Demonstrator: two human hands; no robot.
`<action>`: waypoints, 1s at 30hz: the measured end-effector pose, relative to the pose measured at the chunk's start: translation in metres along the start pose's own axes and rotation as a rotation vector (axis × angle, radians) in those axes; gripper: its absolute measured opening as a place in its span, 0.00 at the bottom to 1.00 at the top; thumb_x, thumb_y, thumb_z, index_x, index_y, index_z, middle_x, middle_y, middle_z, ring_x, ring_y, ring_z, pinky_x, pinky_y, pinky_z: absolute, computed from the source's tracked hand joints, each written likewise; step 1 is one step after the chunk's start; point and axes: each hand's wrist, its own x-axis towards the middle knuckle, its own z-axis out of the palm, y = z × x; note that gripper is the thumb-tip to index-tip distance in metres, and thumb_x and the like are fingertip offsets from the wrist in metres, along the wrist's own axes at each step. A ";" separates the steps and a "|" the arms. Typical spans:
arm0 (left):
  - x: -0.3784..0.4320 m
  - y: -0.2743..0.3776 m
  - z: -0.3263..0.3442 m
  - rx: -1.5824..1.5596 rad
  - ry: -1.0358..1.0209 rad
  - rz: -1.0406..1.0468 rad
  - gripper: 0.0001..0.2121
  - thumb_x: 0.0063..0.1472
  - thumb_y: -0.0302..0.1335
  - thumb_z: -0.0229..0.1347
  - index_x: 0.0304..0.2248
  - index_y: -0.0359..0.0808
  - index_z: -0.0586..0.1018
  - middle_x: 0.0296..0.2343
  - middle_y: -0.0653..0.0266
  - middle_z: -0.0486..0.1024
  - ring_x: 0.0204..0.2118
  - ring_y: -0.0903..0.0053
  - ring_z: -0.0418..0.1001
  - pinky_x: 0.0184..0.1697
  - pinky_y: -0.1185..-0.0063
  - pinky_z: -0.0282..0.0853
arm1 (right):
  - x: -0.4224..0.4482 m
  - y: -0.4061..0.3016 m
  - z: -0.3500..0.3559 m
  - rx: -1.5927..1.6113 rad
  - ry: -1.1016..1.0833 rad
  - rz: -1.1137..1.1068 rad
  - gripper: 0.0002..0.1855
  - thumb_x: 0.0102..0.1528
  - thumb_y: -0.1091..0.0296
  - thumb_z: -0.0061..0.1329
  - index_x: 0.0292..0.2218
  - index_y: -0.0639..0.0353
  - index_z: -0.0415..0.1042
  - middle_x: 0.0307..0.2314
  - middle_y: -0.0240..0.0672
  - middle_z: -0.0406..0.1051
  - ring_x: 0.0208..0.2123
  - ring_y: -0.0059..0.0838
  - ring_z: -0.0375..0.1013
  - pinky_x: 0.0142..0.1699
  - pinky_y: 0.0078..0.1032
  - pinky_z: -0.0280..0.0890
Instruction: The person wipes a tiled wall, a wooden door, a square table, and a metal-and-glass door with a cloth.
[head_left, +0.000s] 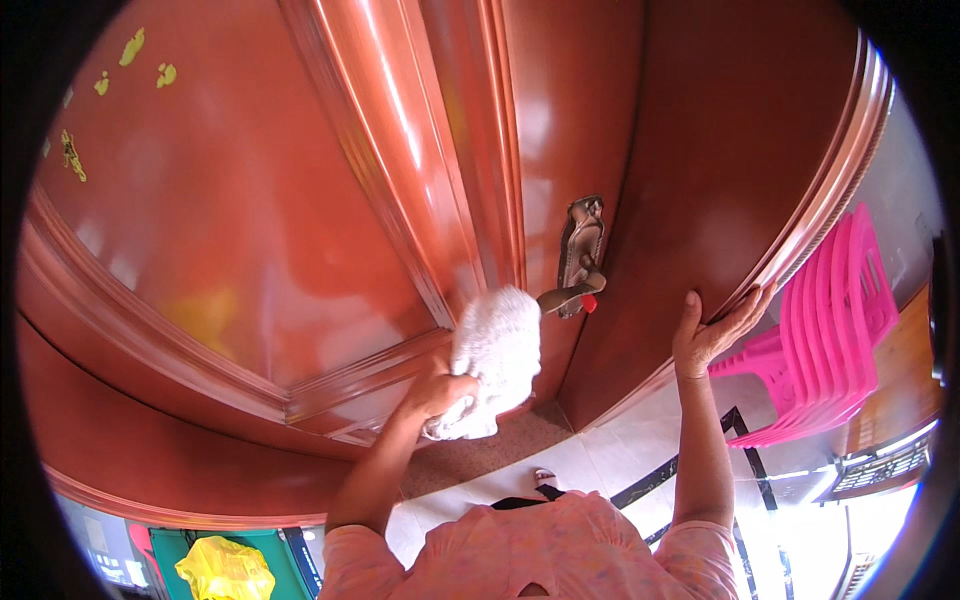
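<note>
My left hand (442, 394) grips a bunched white cloth (499, 356), which covers part of the lower moulding of a glossy reddish-brown panelled door (285, 225). The cloth looks slightly blurred. Just right of it, a bronze-coloured lever handle (577, 289) sits on an ornate backplate (583, 229), with a small red piece (589, 303) beside the lever. My right hand (709, 334) rests with fingers spread on the edge of the door frame (787, 262) to the right, holding nothing.
Stacked pink plastic chairs (832, 330) stand right of the frame, close to my right hand. A stone threshold (502, 450) lies below the door, beside pale floor tiles (600, 450) with dark strips. At the lower left, a yellow plastic bag (225, 570) rests on a green surface (169, 555).
</note>
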 end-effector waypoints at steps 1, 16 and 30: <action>-0.005 0.020 -0.004 0.011 0.022 -0.002 0.16 0.37 0.15 0.46 0.31 0.28 0.72 0.19 0.59 0.72 0.18 0.76 0.71 0.19 0.79 0.68 | 0.001 -0.001 -0.001 0.002 0.015 0.004 0.40 0.48 0.52 0.46 0.53 0.63 0.42 0.51 0.55 0.43 0.53 0.55 0.44 0.54 0.46 0.42; 0.126 0.264 0.106 1.523 1.215 1.062 0.11 0.41 0.28 0.53 0.30 0.42 0.76 0.38 0.60 0.61 0.36 0.64 0.60 0.30 0.71 0.62 | 0.001 0.002 -0.003 -0.027 -0.019 0.029 0.42 0.46 0.49 0.47 0.54 0.59 0.42 0.51 0.56 0.43 0.53 0.57 0.44 0.54 0.48 0.41; 0.107 0.179 0.071 2.000 0.540 1.144 0.06 0.40 0.31 0.49 0.16 0.41 0.76 0.32 0.67 0.65 0.32 0.72 0.60 0.23 0.82 0.60 | 0.004 -0.001 -0.007 0.028 0.000 -0.003 0.40 0.47 0.51 0.46 0.55 0.55 0.42 0.52 0.53 0.42 0.53 0.56 0.43 0.53 0.49 0.40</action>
